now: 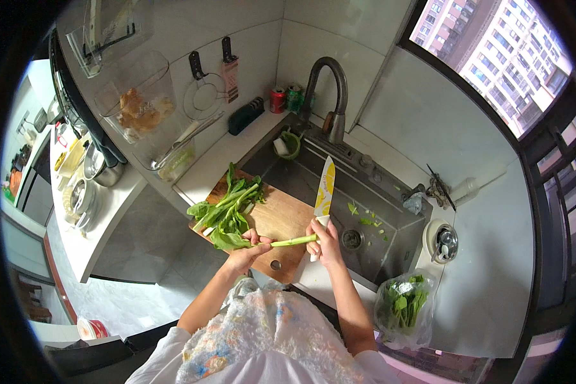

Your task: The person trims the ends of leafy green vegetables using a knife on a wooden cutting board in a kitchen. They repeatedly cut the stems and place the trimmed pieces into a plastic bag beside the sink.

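A leafy green stalk stretches between my two hands above the near part of a wooden cutting board. My left hand grips it near its leaves. In my right hand is a kitchen knife with a white handle and a yellow-patterned blade, which points up and away over the sink. The cut end of the stalk meets my right fingers beside the handle. On the board's left part lies a pile of leafy greens.
The dark sink holds green scraps and a green strainer basket under the faucet. A plastic bag of greens stands at the right, near stacked bowls. Cans stand in the back corner.
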Motion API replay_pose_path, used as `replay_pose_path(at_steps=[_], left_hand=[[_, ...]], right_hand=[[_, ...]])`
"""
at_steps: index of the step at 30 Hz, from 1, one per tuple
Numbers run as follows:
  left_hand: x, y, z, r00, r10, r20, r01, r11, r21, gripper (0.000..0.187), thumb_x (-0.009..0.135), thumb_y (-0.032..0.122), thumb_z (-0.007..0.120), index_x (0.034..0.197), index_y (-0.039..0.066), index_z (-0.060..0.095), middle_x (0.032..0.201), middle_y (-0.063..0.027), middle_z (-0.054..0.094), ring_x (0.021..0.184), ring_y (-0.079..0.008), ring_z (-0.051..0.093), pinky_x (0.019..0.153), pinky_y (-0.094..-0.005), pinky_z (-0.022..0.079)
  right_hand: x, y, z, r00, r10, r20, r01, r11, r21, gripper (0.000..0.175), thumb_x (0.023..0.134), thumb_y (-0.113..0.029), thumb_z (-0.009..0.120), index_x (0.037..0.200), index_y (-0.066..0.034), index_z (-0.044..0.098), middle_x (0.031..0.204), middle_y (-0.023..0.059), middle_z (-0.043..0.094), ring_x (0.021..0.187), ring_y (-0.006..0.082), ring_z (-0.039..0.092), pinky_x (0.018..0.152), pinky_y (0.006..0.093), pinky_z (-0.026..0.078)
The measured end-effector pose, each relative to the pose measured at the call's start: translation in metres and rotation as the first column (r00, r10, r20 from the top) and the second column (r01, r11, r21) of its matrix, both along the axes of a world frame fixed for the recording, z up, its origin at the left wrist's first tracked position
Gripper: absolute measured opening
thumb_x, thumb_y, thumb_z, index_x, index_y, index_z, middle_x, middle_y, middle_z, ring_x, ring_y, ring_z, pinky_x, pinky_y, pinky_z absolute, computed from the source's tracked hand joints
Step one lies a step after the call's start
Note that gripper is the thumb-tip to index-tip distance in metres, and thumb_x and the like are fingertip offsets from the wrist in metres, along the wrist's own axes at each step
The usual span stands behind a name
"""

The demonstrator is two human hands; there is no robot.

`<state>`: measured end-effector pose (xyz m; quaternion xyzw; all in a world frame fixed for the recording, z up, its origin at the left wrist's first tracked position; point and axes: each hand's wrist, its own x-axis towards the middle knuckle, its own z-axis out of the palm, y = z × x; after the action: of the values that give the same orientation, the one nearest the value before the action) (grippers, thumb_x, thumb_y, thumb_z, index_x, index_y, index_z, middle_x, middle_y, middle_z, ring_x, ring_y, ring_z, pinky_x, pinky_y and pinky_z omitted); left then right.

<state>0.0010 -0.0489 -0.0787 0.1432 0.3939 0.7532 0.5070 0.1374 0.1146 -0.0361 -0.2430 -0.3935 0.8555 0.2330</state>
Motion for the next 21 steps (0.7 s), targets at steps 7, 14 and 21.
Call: replay_pose_path(at_steps=[7, 14, 21], left_hand=[[0.003, 0.01, 0.005, 0.99, -0.003, 0.14, -0.002, 0.999, 0.036, 0.028, 0.076, -0.008, 0.059, 0.071, 0.01, 0.038, 0.089, -0.0082, 0.06, 0.096, -0.0188, 0.057, 0.084, -0.0279, 0.049], [0.022, 0.026, -0.004, 0.896, -0.063, 0.44, 0.049, 0.998, 0.043, 0.022, 0.08, -0.009, 0.052, 0.074, 0.008, 0.041, 0.091, -0.0046, 0.057, 0.096, -0.0165, 0.057, 0.087, -0.0233, 0.049], [0.029, 0.048, 0.031, 0.967, -0.058, 0.249, 0.033, 0.994, 0.101, 0.025, 0.079, -0.007, 0.056, 0.071, 0.009, 0.039, 0.091, -0.0069, 0.059, 0.095, -0.0173, 0.058, 0.085, -0.0241, 0.048]], right_hand=[[0.0, -0.012, 0.027, 0.98, -0.196, 0.043, 0.192, 0.978, 0.081, 0.019, 0.084, -0.02, 0.059, 0.079, -0.0103, 0.044, 0.057, -0.002, 0.044, 0.032, 0.0027, 0.03, 0.029, 0.0202, 0.026], [0.0, -0.016, 0.031, 0.932, -0.35, -0.093, 0.337, 0.931, -0.138, 0.028, 0.085, -0.021, 0.058, 0.066, -0.0145, 0.038, 0.048, -0.0051, 0.037, 0.03, 0.0031, 0.027, 0.029, 0.0196, 0.022], [0.008, -0.014, -0.019, 0.793, -0.575, 0.2, 0.521, 0.811, 0.265, 0.022, 0.089, -0.029, 0.049, 0.085, -0.0074, 0.043, 0.063, 0.002, 0.045, 0.032, 0.0083, 0.036, 0.03, 0.024, 0.031]])
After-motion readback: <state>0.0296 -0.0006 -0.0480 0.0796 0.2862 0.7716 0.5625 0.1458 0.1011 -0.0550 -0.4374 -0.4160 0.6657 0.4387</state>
